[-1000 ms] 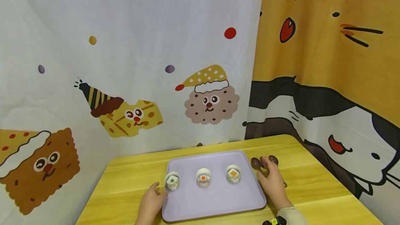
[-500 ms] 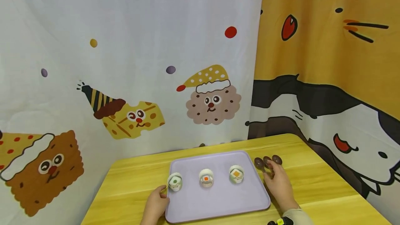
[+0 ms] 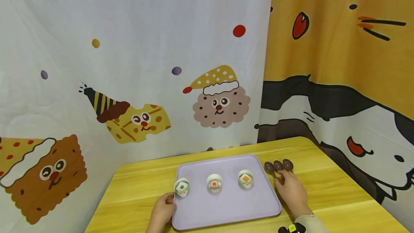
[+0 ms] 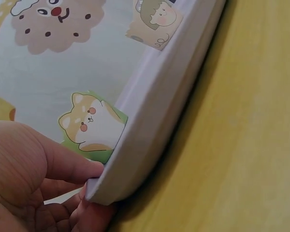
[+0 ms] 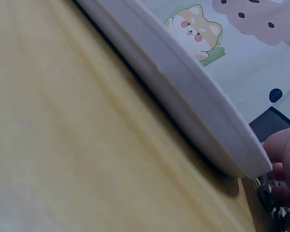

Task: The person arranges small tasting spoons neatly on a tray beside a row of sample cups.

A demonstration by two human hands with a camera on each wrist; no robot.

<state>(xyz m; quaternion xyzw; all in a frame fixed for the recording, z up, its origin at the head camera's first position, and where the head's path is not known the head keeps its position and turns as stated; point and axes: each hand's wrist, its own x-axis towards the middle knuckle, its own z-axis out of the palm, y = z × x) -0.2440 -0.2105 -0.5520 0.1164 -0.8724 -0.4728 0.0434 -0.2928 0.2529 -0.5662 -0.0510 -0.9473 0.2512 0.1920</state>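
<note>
The left hand (image 3: 160, 210) pinches the left edge of the lilac tray (image 3: 226, 211), thumb on the rim and fingers beneath; a light, level hold seems best, as any lift there would tip the cups. The right hand (image 3: 292, 191) is at the necks of the three brown spoons, fingers bent; whether it grips one I cannot tell. The left spoon (image 3: 269, 167), middle spoon (image 3: 278, 165) and right spoon (image 3: 288, 164) lie just past the tray's far right corner, bowls toward the desk's far edge. They sit close together, so a narrow pinch on a single neck should work best, with the wrist clear of the tray's right edge. On the tray, the left cup (image 3: 182, 189) stands by the left edge, the middle cup (image 3: 214, 184) and right cup (image 3: 245, 180) farther right, all cartoon-printed and upright.
</note>
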